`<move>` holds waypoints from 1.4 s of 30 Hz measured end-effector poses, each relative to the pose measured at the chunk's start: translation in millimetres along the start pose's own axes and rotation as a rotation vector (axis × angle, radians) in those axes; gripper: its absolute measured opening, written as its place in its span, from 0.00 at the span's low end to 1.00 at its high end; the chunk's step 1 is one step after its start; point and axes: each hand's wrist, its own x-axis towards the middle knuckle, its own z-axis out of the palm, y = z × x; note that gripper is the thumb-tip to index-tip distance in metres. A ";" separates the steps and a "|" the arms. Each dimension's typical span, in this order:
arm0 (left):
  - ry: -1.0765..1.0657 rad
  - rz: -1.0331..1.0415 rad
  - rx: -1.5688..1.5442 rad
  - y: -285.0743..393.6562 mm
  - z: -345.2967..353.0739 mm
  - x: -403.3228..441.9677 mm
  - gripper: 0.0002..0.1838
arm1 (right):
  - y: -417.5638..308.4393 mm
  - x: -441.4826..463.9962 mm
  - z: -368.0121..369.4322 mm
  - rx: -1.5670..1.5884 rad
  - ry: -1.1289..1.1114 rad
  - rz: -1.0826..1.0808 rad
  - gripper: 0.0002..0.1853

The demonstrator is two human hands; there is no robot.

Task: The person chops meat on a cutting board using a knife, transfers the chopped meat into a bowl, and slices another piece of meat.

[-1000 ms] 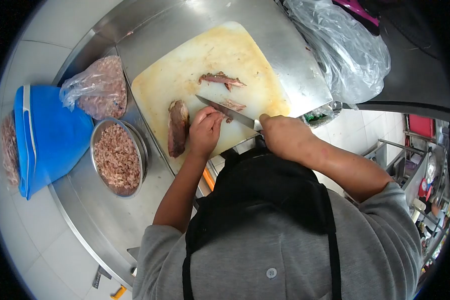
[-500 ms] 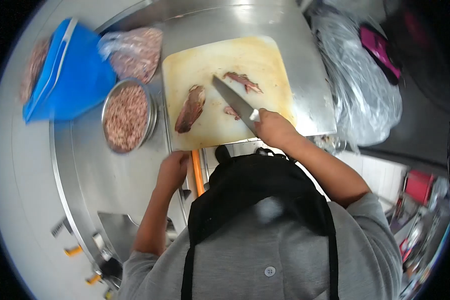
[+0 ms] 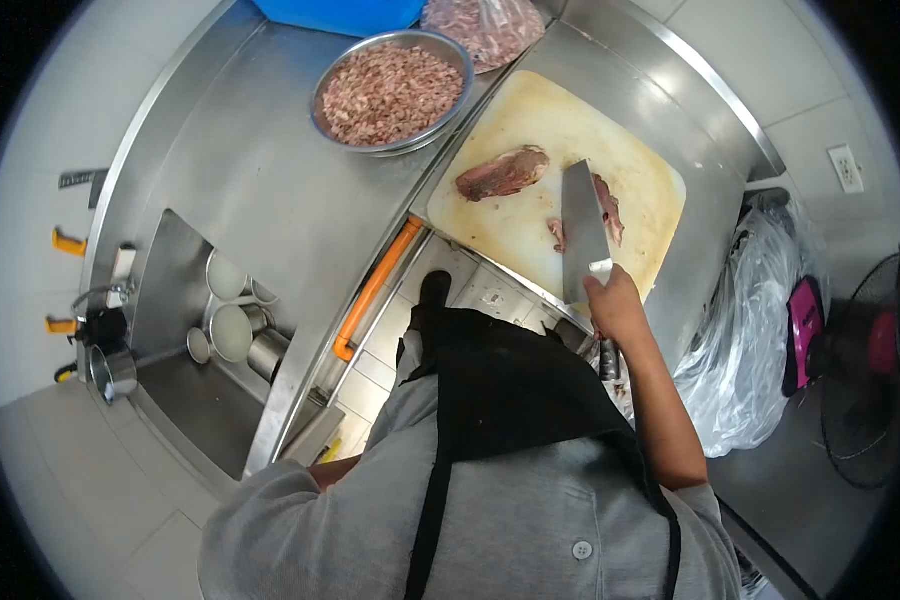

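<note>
My right hand [image 3: 618, 305] is closed around the handle of a wide-bladed knife [image 3: 582, 220]. The blade lies over the white, yellow-stained cutting board [image 3: 530, 110], pointing toward its far side. Left of the blade rests a dark red piece of meat [image 3: 503, 173]. A thinner strip of meat [image 3: 610, 212] shows at the blade's right side, partly covered by it. Close to the blade's left edge is a small meat scrap [image 3: 556, 235]. My left hand is out of sight; only a bit of that forearm shows below the sleeve.
A metal bowl [image 3: 467, 90] of diced meat stands left of the board, with a bag of meat [image 3: 485, 30] and a blue bag [image 3: 345, 12] behind it. The sink [image 3: 205, 385] holds several pots. Clear plastic bags [image 3: 745, 330] hang at the right. An orange pipe [image 3: 378, 285] runs below the counter.
The view has turned toward the left, bringing the sink into sight. My left hand has dropped from beside the board out of view. The knife now partly covers the thin meat strip.
</note>
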 end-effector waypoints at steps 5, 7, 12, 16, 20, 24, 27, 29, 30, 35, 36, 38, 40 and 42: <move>0.022 0.036 -0.073 1.0 3.7 3.4 0.05 | -7.5 -1.9 -4.0 -0.013 -0.033 0.069 0.21; 0.021 0.040 -0.079 1.2 0.6 3.6 0.05 | -2.1 -0.1 1.0 -0.032 0.036 0.024 0.21; 0.022 0.051 -0.088 1.7 -8.4 0.5 0.04 | -14.3 -4.9 -2.7 -0.011 0.003 0.099 0.20; 0.010 0.052 -0.095 0.4 -15.3 -1.3 0.04 | 13.5 8.5 4.5 -0.084 0.046 -0.012 0.20; -0.021 0.047 -0.088 0.5 -29.0 -4.8 0.03 | -15.5 -1.2 0.5 -0.046 -0.006 0.193 0.21; -0.110 0.039 0.021 14.8 -66.2 -6.1 0.03 | -0.3 -4.2 1.3 -0.125 0.106 -0.026 0.21; -0.294 0.007 0.169 41.2 -109.4 -11.2 0.04 | -19.4 -17.7 -16.6 -0.294 0.168 -0.060 0.19; -0.462 -0.028 0.351 73.3 -145.9 -20.4 0.04 | -38.7 -35.6 -35.7 -0.288 0.219 -0.061 0.17; -0.523 -0.032 0.483 94.8 -165.8 -25.1 0.04 | -45.7 -42.1 -45.7 -0.255 0.254 -0.039 0.17; 0.555 0.488 0.863 281.8 -226.8 -40.7 0.13 | -15.1 -38.1 -65.9 -0.188 0.394 -0.009 0.17; 0.724 0.849 0.749 325.3 -221.8 -36.1 0.12 | -11.1 -38.1 -66.7 -0.116 0.358 0.042 0.17; 0.784 1.384 0.709 407.0 -211.7 -5.7 0.09 | -2.8 -36.6 -66.6 -0.032 0.349 0.094 0.18; 0.853 1.560 0.745 480.8 -184.7 9.4 0.07 | 6.8 -40.4 -63.5 0.011 0.354 0.136 0.19; 0.879 1.718 0.745 528.3 -170.8 31.5 0.07 | 11.9 -46.7 -62.7 -0.003 0.375 0.172 0.19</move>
